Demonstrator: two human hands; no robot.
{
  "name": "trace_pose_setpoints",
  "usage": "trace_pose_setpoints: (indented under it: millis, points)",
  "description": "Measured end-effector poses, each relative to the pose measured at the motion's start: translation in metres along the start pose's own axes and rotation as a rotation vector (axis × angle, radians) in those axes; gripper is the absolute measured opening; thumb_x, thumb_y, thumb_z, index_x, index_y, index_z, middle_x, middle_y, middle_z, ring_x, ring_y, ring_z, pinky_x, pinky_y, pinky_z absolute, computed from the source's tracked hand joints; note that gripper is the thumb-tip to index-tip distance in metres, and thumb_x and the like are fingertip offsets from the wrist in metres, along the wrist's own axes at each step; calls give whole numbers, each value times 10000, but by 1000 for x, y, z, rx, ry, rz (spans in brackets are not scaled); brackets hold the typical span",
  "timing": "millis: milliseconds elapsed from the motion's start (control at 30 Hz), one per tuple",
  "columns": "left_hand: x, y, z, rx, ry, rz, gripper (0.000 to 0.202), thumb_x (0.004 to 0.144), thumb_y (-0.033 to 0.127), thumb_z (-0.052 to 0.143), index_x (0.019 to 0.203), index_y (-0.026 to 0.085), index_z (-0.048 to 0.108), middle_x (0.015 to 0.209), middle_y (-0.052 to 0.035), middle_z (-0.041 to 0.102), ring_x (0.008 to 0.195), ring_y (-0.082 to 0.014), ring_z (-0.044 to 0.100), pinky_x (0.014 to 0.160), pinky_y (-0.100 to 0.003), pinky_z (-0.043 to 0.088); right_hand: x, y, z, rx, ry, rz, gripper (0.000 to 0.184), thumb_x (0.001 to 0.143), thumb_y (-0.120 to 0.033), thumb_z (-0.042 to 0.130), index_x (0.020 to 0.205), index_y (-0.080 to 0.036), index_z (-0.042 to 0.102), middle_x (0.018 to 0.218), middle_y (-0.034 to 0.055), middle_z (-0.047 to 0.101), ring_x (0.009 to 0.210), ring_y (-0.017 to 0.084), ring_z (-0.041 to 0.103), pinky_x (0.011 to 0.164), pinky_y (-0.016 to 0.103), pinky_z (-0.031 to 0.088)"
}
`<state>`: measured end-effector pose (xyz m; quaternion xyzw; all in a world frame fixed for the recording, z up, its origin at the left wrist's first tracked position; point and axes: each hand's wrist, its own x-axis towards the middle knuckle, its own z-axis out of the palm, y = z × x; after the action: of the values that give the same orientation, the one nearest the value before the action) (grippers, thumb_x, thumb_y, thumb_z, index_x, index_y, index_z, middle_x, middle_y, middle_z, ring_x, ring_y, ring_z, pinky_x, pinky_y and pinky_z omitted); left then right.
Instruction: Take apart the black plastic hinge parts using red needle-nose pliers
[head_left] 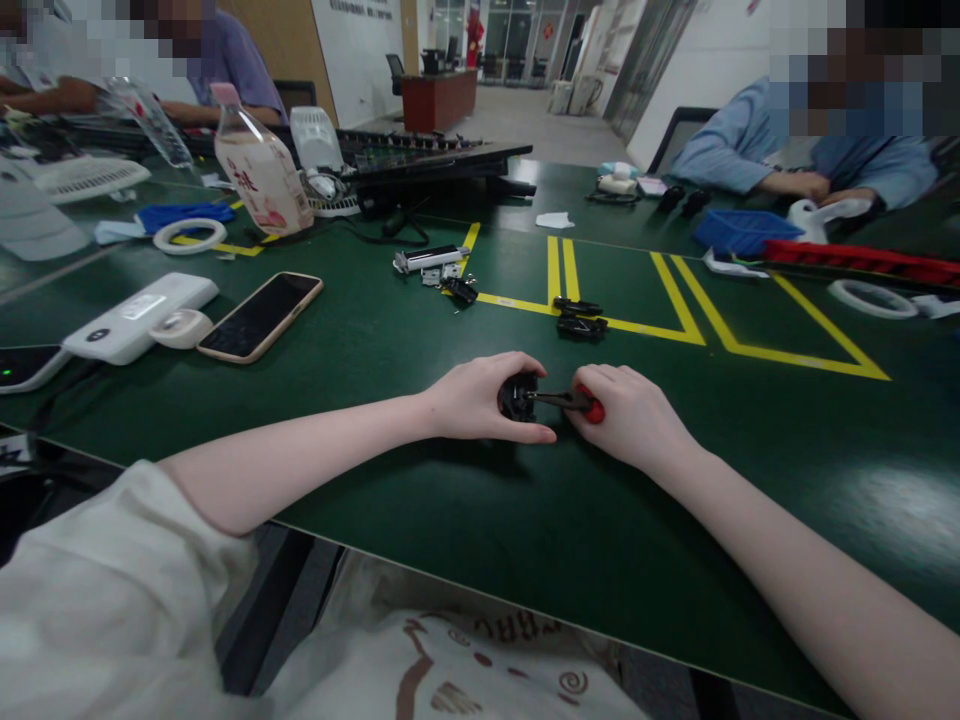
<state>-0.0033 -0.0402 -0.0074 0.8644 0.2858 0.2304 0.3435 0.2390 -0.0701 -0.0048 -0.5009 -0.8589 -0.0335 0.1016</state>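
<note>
green table | on it: phone; tape roll; bottle; blue tray; black parts

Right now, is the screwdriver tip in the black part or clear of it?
In contact: the screwdriver shaft runs from the right hand into the black part gripped by the left hand. Depth cannot be told.

Desk: dark green mat, smooth, satin, with soft glare patches. Yellow tape lines: smooth. Small black part: matt plastic. Screwdriver: dark metal shaft, glossy red plastic handle. Phone: glossy glass face. Bottle: translucent plastic.
</note>
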Motion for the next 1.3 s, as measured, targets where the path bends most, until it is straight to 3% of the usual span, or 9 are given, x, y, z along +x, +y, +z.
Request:
trace_pose_setpoints:
  millis: [500, 767, 967, 1300]
  points:
    - [0, 2, 3, 40, -2, 12, 694, 776, 583, 788, 1284, 170, 556, 1277, -135, 667, 1134, -314, 662, 953, -457, 539, 0, -1, 0, -28, -17, -10, 67, 804, -226, 588, 796, -234, 522, 804, 72, 676, 728, 234, 603, 690, 359, 438]
    - [1, 0, 3, 53, -50, 14, 724, 788, 580, 769, 1326, 185, 488, 1316, -149, 629, 1144, -328, 662, 942, -464, 553, 0, -1, -1, -23, -25, -19, 63, 809, -224, 589, 799, -234, 527, 811, 72, 682, 727, 237, 612, 710, 372, 457]
    - [-1, -4, 0, 36, -98, 42, 773, 802, 509, 770, 1400, 171, 415, 1389, -174, 584, 1234, -341, 624, 1012, -475, 531, 0, -1, -2, -15, -35, -15, 45, 817, -227, 583, 816, -225, 538, 840, 82, 695, 754, 245, 632, 727, 384, 477]
    - [-1, -3, -2, 7, -114, 53, 712, 859, 563, 706, 1378, 154, 437, 1354, -178, 608, 1203, -327, 636, 1004, -462, 528, -1, 1, -3, -7, -51, 1, 67, 813, -249, 585, 801, -232, 522, 814, 73, 684, 726, 238, 618, 694, 375, 466]
